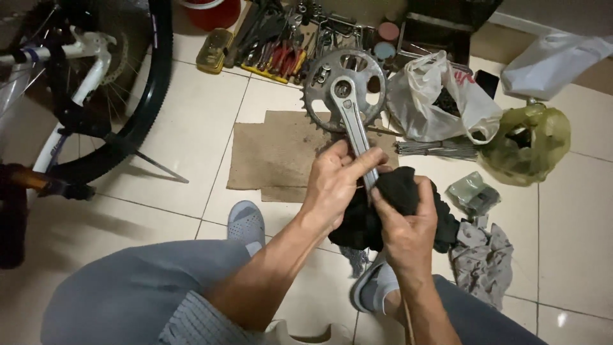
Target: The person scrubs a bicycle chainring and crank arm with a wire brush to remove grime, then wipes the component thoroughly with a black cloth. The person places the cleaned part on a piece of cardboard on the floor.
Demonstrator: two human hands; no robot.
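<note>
I clamped my left hand [333, 182] round the crank arm [355, 131] and pinched the black rag [399, 191] in my right hand [405, 230], judging firm, full-length strokes best.

head view: we look steeply down from our own head, facing forward over our knees | close on both hands, tiled floor [191, 140] beyond | we have one view only, nothing shared

We hold the crankset [345, 96] above the cardboard sheet [274, 153] on the floor [191, 128]; tools [274, 51] lie behind it, bags [440, 96] right, the bicycle wheel [137, 96] left.
</note>
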